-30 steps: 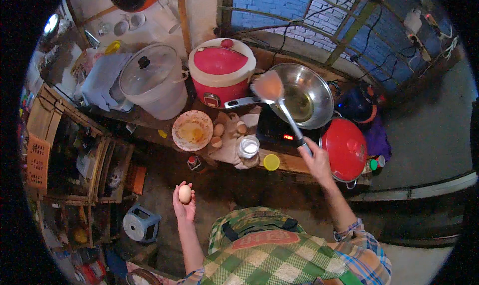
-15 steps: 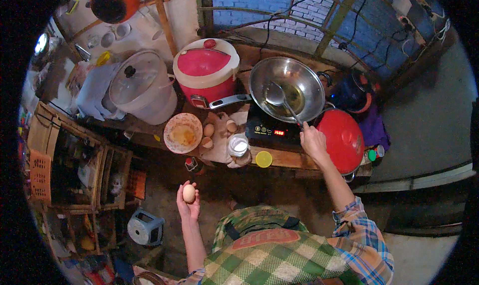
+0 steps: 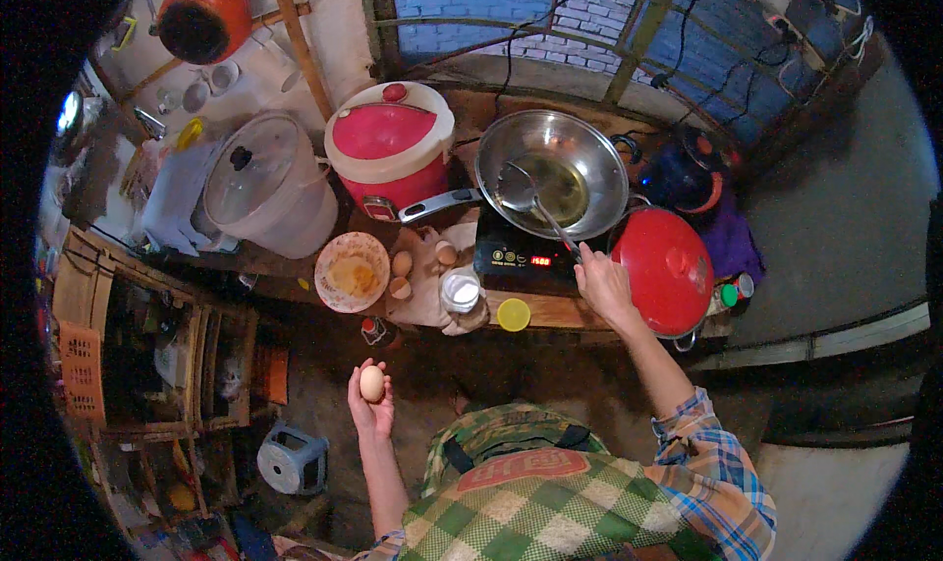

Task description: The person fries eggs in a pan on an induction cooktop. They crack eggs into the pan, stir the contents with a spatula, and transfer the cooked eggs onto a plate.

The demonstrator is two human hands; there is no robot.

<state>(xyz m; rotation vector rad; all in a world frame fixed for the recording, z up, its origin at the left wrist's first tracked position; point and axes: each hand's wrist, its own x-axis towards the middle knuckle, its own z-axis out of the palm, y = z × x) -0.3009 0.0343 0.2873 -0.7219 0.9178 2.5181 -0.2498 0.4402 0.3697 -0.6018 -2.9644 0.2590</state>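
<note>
In my left hand (image 3: 372,409) lies a whole pale egg (image 3: 371,383), fingers curled round its sides, in front of the counter's edge. My right hand (image 3: 603,285) grips the handle of a metal spatula (image 3: 551,224); its head rests inside a steel wok (image 3: 491,153). Yellowish oil (image 3: 562,194) pools at the wok's bottom. Under the wok is a black induction cooker (image 3: 501,257) with a lit red display. Left of it stands a patterned bowl (image 3: 332,253) with cracked egg in it. Beside the bowl are brown eggs or shells (image 3: 402,263) on a cloth.
A red lid (image 3: 663,281) is close to my right forearm. An open white jar (image 3: 460,292) and yellow cap (image 3: 513,314) sit near the front edge. Behind stand a red rice cooker (image 3: 386,178) and a lidded translucent bucket (image 3: 285,207). A stool (image 3: 293,459) is lower left.
The view has shifted slightly, with the counter things moving a little left. The spatula's head has turned more edge-on inside the wok. The egg stays in my left hand.
</note>
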